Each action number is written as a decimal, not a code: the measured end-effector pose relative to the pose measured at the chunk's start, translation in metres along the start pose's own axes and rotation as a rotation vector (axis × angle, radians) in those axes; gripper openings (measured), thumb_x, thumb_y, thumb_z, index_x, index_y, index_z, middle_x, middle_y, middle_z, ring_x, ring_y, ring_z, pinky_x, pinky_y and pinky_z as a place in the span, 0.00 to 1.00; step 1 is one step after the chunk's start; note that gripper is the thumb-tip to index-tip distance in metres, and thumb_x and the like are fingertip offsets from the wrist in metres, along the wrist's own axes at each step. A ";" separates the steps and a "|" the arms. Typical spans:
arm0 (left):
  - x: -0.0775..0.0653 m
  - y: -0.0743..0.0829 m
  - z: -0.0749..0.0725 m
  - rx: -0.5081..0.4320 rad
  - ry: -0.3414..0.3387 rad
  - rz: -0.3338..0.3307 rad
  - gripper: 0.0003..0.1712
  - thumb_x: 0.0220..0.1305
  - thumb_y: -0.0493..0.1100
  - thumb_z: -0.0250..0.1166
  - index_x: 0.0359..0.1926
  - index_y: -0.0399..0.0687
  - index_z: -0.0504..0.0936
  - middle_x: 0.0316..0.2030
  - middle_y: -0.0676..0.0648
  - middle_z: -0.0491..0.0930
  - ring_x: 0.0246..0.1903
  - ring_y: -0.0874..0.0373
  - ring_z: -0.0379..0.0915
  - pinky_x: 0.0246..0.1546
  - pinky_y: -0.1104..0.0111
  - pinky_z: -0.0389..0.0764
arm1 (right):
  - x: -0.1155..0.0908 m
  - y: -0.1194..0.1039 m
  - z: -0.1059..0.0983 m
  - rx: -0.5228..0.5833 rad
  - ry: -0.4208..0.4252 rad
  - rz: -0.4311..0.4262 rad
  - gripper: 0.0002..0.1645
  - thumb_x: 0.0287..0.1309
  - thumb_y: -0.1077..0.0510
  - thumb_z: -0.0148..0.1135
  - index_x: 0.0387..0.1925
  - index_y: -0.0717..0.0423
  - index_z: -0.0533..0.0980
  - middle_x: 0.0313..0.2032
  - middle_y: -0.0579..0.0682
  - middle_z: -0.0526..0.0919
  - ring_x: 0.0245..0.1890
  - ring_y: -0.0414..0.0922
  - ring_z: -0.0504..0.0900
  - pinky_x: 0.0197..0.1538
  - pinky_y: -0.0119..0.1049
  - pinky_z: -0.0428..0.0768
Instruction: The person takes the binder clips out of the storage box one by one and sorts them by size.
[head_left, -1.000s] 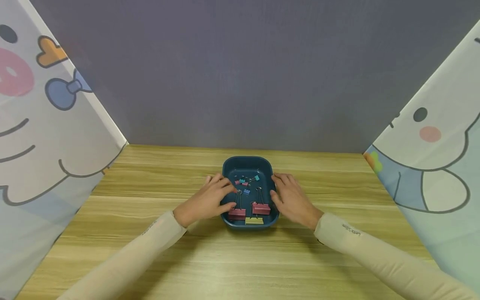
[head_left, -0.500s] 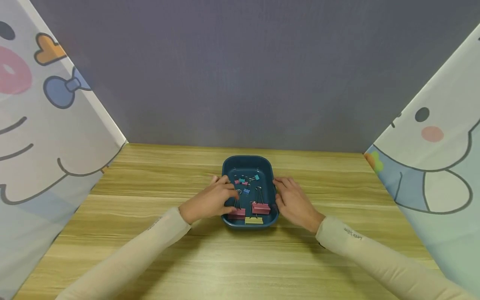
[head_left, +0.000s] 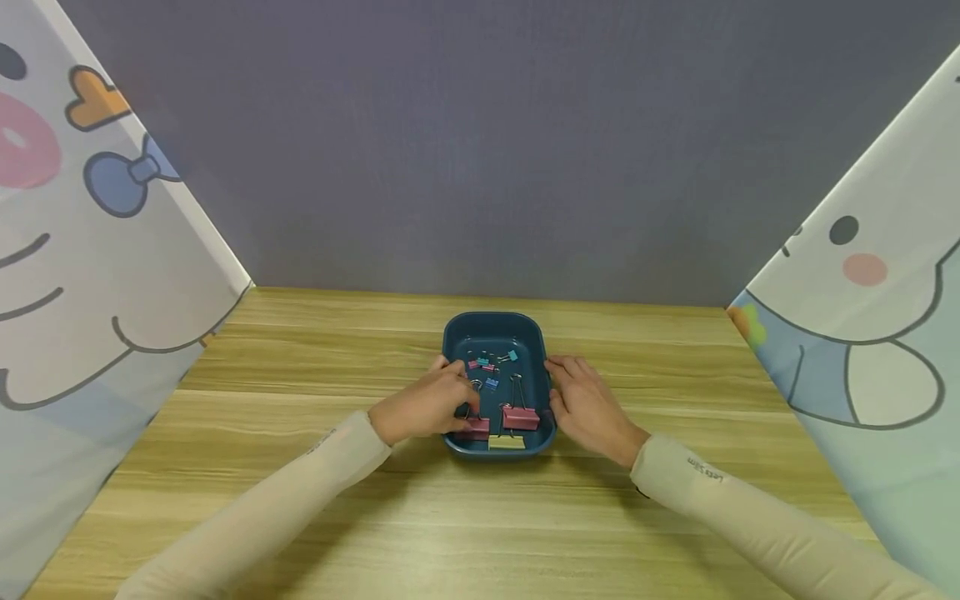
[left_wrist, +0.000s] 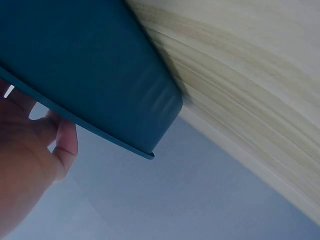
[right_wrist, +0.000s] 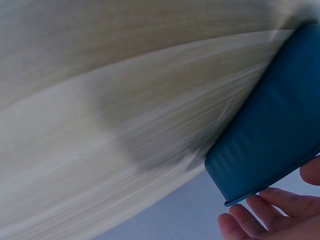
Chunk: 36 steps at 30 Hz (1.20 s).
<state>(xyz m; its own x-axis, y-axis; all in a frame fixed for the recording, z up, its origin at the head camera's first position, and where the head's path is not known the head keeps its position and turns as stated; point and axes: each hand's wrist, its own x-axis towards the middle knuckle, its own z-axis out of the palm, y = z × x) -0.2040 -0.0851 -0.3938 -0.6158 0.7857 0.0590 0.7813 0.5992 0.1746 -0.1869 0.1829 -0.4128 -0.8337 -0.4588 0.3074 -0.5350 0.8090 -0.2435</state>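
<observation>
A dark blue rectangular tray (head_left: 495,318) stands on the table with binder clips inside. My left hand (head_left: 431,402) reaches over its left rim, thumb and fingers pinching the left pink binder clip (head_left: 476,430) at its upper part. Beside that clip lie another pink binder clip (head_left: 521,418) and a yellow one (head_left: 507,442). My right hand (head_left: 592,408) rests with extended fingers along the right rim. In the right wrist view its fingertips (right_wrist: 254,201) touch the tray's edge. The tray wall hides the left fingertips in the left wrist view.
Farther back in the tray are a small blue clip (head_left: 491,384), a teal clip (head_left: 512,356) and several other tiny clips. The wooden table (head_left: 337,333) ends at a grey back panel (head_left: 480,167). Cartoon-printed panels (head_left: 862,333) flank both sides.
My left hand has moved right and down into the tray, its thumb and fingers closing on the left pink binder clip. The right hand has shifted slightly outward along the rim.
</observation>
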 end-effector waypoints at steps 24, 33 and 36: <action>0.012 0.003 0.001 -0.045 -0.074 -0.007 0.05 0.50 0.43 0.75 0.26 0.54 0.85 0.23 0.62 0.77 0.36 0.58 0.64 0.39 0.62 0.55 | 0.000 0.000 0.000 0.022 0.010 -0.008 0.25 0.60 0.63 0.52 0.58 0.70 0.69 0.59 0.59 0.69 0.58 0.52 0.66 0.62 0.47 0.63; 0.014 0.002 0.003 -0.024 -0.087 -0.046 0.06 0.48 0.46 0.75 0.24 0.56 0.85 0.23 0.61 0.78 0.33 0.57 0.62 0.37 0.60 0.54 | -0.001 0.000 0.002 0.022 0.028 -0.020 0.25 0.59 0.65 0.53 0.58 0.70 0.69 0.59 0.59 0.70 0.58 0.52 0.67 0.62 0.47 0.62; 0.015 0.002 0.003 -0.019 -0.094 -0.052 0.06 0.48 0.45 0.76 0.24 0.57 0.85 0.22 0.61 0.78 0.32 0.59 0.63 0.37 0.60 0.54 | -0.001 0.000 0.002 0.025 0.030 -0.022 0.25 0.59 0.65 0.52 0.58 0.71 0.69 0.59 0.59 0.70 0.58 0.52 0.67 0.63 0.47 0.61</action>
<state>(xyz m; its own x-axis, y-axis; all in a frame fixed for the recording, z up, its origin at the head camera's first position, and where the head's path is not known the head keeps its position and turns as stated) -0.2117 -0.0714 -0.3955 -0.6425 0.7650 -0.0432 0.7458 0.6373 0.1940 -0.1862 0.1829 -0.4149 -0.8175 -0.4647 0.3402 -0.5566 0.7892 -0.2594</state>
